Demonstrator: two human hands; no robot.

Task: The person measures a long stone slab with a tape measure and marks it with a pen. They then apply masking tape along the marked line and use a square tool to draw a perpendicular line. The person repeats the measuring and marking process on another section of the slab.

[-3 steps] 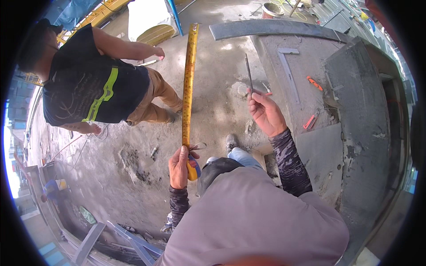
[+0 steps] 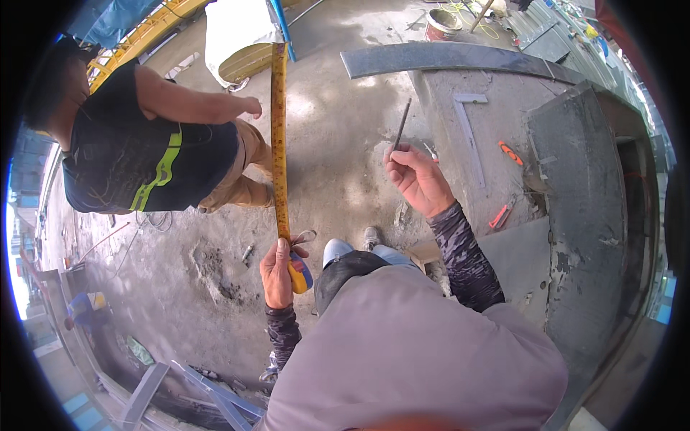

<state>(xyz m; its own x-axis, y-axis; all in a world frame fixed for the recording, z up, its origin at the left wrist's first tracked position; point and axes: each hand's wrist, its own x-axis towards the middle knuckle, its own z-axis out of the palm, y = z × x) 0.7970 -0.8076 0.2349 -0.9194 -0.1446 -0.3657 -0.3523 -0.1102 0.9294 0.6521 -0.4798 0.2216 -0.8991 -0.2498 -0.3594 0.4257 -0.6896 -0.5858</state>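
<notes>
My left hand (image 2: 277,273) is closed around a yellow and blue tape measure (image 2: 300,276). Its long yellow blade (image 2: 280,144) sticks out far ahead of me, above the concrete floor. A thin cord loop hangs by the case. Higher and to the right, my right hand (image 2: 420,179) pinches a slim dark pencil (image 2: 404,122), which points up and away from me. A gap separates the pencil from the blade.
A co-worker (image 2: 165,144) in a dark vest stands at the left, near the blade. On the slab at right lie a metal square (image 2: 471,136), an orange utility knife (image 2: 511,153) and red-handled pliers (image 2: 502,215). A long grey strip (image 2: 453,56) and a bucket (image 2: 441,25) are farther off.
The tape measure and its blade have swung to the left with my left hand. My right hand has shifted slightly left, and the pencil leans more to the right. The co-worker appears farther left.
</notes>
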